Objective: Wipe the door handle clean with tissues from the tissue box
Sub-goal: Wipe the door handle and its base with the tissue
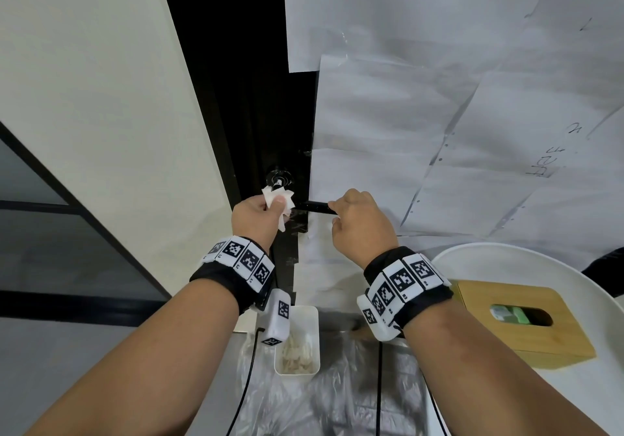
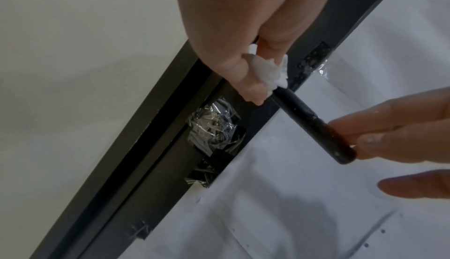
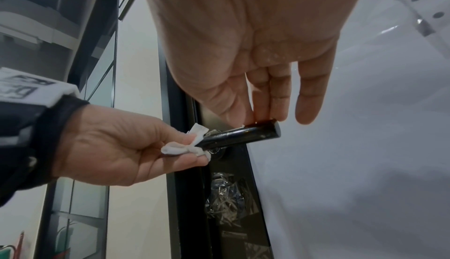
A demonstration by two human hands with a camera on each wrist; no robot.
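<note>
The black door handle sticks out level from the dark door edge. My left hand pinches a crumpled white tissue against the handle's base near the round rosette. My right hand pinches the handle's free end between thumb and fingers, with the little finger held off it. In the left wrist view the tissue sits at the top of the handle. The right wrist view shows the tissue wrapped round the handle. The wooden tissue box stands at the lower right.
The box rests on a white round table. A white bin with used tissues stands on the floor below my wrists. Paper sheets cover the door. A cream wall is to the left. A plastic-wrapped lock sits under the handle.
</note>
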